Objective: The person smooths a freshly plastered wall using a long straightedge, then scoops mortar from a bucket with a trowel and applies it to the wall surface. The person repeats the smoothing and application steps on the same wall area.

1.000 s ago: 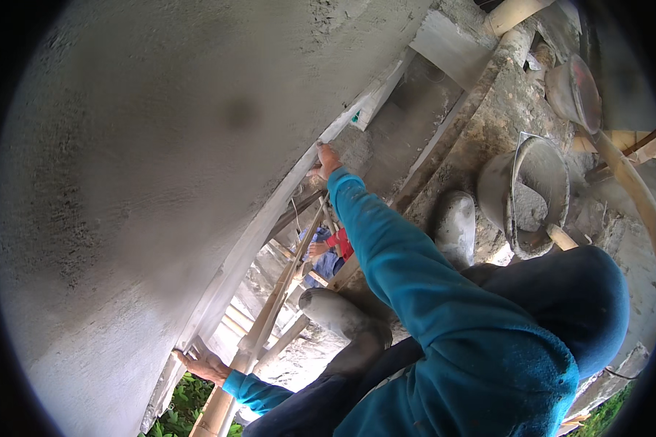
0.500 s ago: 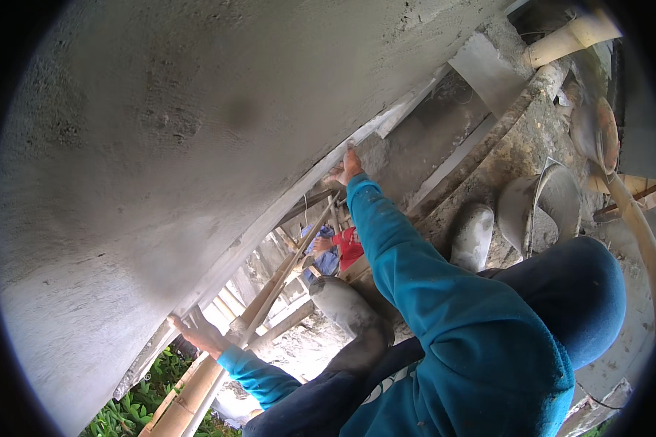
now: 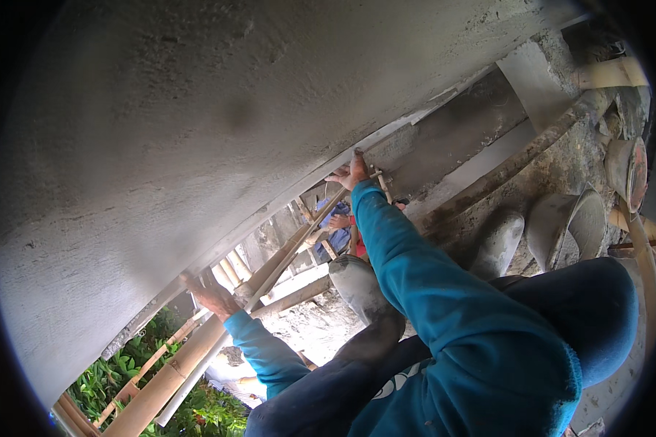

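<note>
Left hand point(image 3: 213, 297) has shifted nearer the right hand point(image 3: 351, 173); both hands, open, touch the grey slab's edge point(image 3: 270, 218).

The cement surface point(image 3: 160, 146) fills the frame's upper left, a strip point(image 3: 386, 133) along its lower-right edge. Your right grip point(image 3: 352, 172) is at that edge mid-frame, your left grip point(image 3: 210, 295) farther down-left, above a bamboo pole point(image 3: 171, 371). Foliage point(image 3: 211, 415) lies lower left; one bucket point(image 3: 547, 227) sits right, above your knee point(image 3: 583, 313).
</note>
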Tool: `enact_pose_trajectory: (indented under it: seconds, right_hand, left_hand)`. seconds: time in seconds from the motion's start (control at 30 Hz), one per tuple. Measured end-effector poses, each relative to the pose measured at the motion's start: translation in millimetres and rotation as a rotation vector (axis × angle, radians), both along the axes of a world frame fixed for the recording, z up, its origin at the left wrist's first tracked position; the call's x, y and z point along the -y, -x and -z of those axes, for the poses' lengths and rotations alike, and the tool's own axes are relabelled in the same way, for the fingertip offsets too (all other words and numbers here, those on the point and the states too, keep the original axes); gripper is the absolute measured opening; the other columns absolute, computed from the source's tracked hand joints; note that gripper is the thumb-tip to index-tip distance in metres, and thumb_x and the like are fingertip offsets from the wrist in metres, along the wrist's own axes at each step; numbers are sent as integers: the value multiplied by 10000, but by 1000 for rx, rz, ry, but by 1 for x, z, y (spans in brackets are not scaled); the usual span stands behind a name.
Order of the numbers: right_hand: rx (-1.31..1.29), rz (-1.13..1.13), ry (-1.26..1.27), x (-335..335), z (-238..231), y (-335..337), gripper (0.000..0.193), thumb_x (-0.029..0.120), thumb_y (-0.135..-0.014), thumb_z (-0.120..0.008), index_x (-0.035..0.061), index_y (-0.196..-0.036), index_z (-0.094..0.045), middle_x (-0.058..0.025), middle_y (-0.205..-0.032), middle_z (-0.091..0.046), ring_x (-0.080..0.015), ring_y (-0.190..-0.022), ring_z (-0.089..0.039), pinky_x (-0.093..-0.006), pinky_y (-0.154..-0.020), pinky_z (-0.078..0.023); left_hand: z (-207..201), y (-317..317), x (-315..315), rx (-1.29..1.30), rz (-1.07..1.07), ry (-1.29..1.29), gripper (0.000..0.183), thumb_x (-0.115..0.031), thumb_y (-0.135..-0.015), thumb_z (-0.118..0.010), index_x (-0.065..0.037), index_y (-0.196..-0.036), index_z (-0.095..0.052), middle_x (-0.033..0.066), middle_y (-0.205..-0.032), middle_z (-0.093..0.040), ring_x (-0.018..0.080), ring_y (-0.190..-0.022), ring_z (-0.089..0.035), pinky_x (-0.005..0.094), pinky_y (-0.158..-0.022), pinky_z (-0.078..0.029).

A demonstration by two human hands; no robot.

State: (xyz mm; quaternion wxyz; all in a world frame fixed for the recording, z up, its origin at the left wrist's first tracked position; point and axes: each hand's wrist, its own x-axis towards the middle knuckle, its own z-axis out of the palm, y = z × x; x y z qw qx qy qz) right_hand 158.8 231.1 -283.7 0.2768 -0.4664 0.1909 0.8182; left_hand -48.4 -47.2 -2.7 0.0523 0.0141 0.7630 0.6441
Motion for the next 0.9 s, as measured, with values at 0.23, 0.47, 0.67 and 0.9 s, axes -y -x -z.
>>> enact_pose_trajectory:
  seconds: [0.23, 0.47, 0.67, 0.9]
  right_hand:
    - [39, 11, -15, 9, 22, 8, 797, 596, -926, -471, 153, -1515, -168, -230, -1497, -282, -463, -1335, -335, -733, -1033, -261]
    - [155, 63, -92, 6, 23, 1, 715, 559, -919, -523, 213, -1478, -245, -179, -1366, -418, -421, -1071, -521, -675, -929, -434]
    - [198, 67, -218, -4, -29, -12, 725, 512, -895, -595, 228, -1469, -254, -182, -1259, -479, -399, -1035, -546, -670, -904, -455]
    - [257, 119, -304, -13, -66, -21, 688, 422, -913, -611, 277, -1469, -231, -168, -1091, -515, -369, -886, -595, -670, -853, -483]
  left_hand:
    - [2, -4, -1, -22, 11, 91, 766, -545, -965, -438, -18, -1490, -254, 168, -1546, -248, 307, -1427, -244, 441, -1158, -283]
    - [-4, -3, -2, 70, -30, -138, 836, -454, -904, -628, -10, -1492, -232, 161, -1535, -227, 396, -1377, -296, 428, -1141, -348]
    - [-21, -11, -12, 44, -75, -71, 808, -572, -923, -520, -34, -1480, -291, 204, -1508, -248, 402, -1370, -309, 446, -1119, -371]
    - [-35, -18, -17, 0, -53, -56, 646, -413, -997, -472, -70, -1501, -259, 192, -1543, -210, 395, -1370, -326, 457, -1105, -392]
